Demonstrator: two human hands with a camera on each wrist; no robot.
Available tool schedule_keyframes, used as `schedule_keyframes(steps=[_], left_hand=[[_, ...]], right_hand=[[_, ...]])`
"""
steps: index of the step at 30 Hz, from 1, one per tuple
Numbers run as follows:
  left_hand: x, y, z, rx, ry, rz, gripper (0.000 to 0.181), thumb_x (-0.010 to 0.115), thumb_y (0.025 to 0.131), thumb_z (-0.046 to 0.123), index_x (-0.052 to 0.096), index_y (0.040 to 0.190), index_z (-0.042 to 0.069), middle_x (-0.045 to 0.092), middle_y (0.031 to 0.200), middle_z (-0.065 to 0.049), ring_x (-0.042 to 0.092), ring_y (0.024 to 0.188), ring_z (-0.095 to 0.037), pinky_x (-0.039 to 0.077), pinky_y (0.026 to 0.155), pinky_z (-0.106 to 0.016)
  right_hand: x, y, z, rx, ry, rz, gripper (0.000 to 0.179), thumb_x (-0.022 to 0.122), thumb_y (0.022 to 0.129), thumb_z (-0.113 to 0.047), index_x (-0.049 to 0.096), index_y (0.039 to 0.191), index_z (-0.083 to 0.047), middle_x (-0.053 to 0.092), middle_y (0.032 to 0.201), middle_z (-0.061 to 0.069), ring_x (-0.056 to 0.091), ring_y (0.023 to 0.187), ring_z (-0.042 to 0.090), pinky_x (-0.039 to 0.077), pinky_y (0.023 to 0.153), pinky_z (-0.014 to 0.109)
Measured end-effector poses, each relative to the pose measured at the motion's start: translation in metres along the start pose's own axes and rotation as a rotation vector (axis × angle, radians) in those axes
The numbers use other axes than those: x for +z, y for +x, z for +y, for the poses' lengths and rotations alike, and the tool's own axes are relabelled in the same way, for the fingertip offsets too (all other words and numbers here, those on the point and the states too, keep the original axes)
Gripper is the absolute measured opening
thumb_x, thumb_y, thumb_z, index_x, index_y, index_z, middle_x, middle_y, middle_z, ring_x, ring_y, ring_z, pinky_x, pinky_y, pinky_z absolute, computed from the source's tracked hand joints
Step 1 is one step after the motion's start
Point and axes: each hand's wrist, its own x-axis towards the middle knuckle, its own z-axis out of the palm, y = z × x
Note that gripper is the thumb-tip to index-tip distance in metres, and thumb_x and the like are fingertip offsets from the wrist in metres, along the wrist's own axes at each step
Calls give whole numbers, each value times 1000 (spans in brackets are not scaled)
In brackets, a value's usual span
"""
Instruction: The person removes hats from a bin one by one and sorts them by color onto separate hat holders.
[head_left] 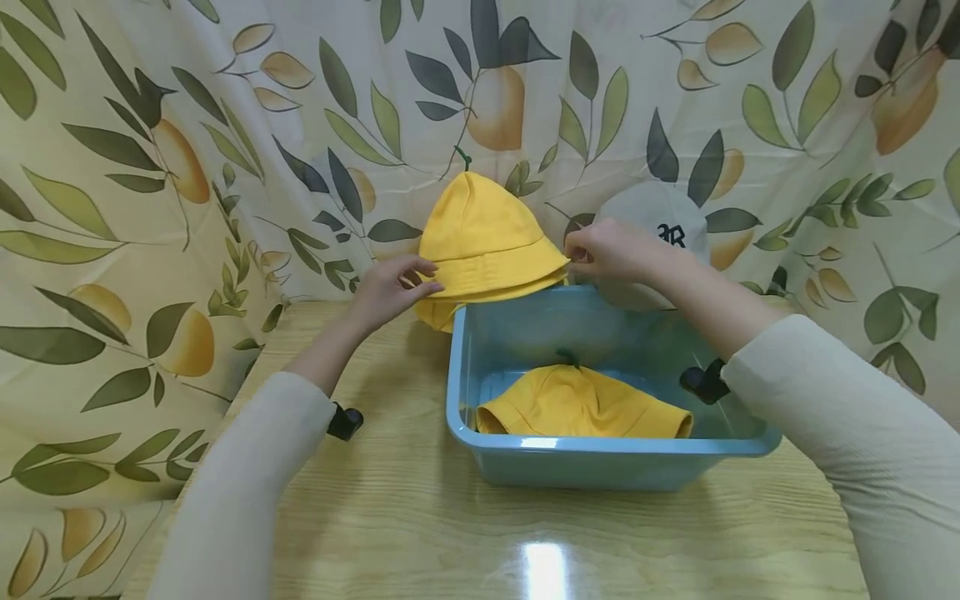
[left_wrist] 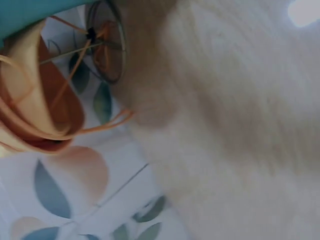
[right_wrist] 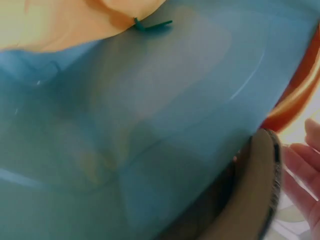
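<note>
A yellow bucket hat [head_left: 487, 225] with a green stem-like tip sits on top of more yellow brims, at the back left of the blue tub. My left hand [head_left: 386, 292] touches its brim from the left, with a gap between thumb and index finger. At the brim's right edge, my right hand [head_left: 603, 252] pinches the fabric between curled fingers. The right wrist view shows part of the right fingers [right_wrist: 300, 170] beside the brim; the left wrist view shows no hand. Another yellow bucket hat [head_left: 581, 404] lies inside the blue tub [head_left: 592, 467].
A light grey cap [head_left: 652, 217] with dark lettering stands behind the tub, partly hidden by my right forearm. Under the stacked hats is a wire stand [left_wrist: 122, 60] with orange cords. A leaf-patterned curtain [head_left: 360, 100] hangs behind the wooden table [head_left: 390, 500].
</note>
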Motion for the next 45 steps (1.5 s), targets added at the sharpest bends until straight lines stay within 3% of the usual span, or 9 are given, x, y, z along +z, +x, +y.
schedule_keyframes(steps=[6, 13, 19, 23, 27, 31, 34, 39, 45], left_hand=[[-12, 25, 26, 63, 102, -182, 30, 74, 83, 23, 68, 105, 5, 70, 97, -7, 66, 83, -18, 54, 71, -32], [-17, 56, 64, 79, 80, -407, 38, 72, 84, 26, 65, 114, 4, 70, 101, -8, 66, 89, -19, 53, 76, -30], [-15, 83, 96, 142, 115, -500, 41, 70, 85, 31, 65, 118, 7, 68, 107, -7, 66, 90, -15, 52, 79, -28], [-4, 96, 112, 196, 131, -530, 41, 68, 87, 35, 64, 120, 11, 68, 109, -2, 64, 93, -11, 50, 80, -26], [9, 102, 126, 219, 101, -586, 43, 67, 87, 37, 63, 122, 13, 66, 112, -2, 62, 98, -10, 48, 84, -24], [22, 106, 136, 230, 60, -651, 46, 67, 87, 38, 61, 126, 13, 65, 116, 1, 59, 102, -8, 46, 87, -21], [34, 111, 146, 215, 16, -722, 51, 67, 87, 39, 58, 130, 15, 63, 123, 3, 58, 106, -5, 45, 87, -20], [59, 118, 163, 194, -68, -846, 57, 67, 86, 39, 53, 135, 15, 56, 134, 2, 53, 118, -6, 42, 95, -18], [94, 121, 184, 210, -206, -924, 54, 67, 88, 27, 51, 137, 10, 55, 135, 0, 53, 118, -4, 39, 99, -16]], right_hand=[[-16, -11, -16, -1, -65, -60, 10, 67, 86, -16, 66, 88, -7, 68, 81, 6, 62, 68, 19, 53, 63, 36], [-32, -37, -34, -14, -89, -63, 12, 70, 85, -20, 64, 88, -10, 69, 86, 4, 65, 70, 17, 53, 60, 36], [-43, -70, -39, 25, -112, -37, 11, 70, 85, -17, 63, 92, -13, 69, 92, 4, 67, 76, 20, 54, 59, 36], [-48, -96, -34, 53, -144, 12, 18, 72, 84, -18, 64, 99, -12, 69, 94, 4, 67, 80, 22, 54, 61, 38], [-48, -126, -31, 161, -122, 23, 38, 73, 83, -25, 62, 114, -6, 69, 103, 11, 66, 86, 29, 54, 66, 45], [-42, -156, -30, 319, -86, -28, 66, 69, 85, -39, 47, 133, 1, 59, 121, 25, 59, 104, 41, 49, 77, 55], [-35, -175, -29, 386, -43, -64, 87, 67, 84, -46, 30, 143, 6, 41, 138, 32, 45, 120, 48, 41, 89, 61], [-11, -196, -30, 411, 47, -90, 109, 66, 84, -49, -1, 146, 12, -1, 150, 37, 7, 137, 53, 14, 106, 65], [24, -212, -33, 398, -11, -19, 107, 65, 83, -51, 11, 135, 26, 5, 142, 48, 5, 134, 57, 10, 105, 67]])
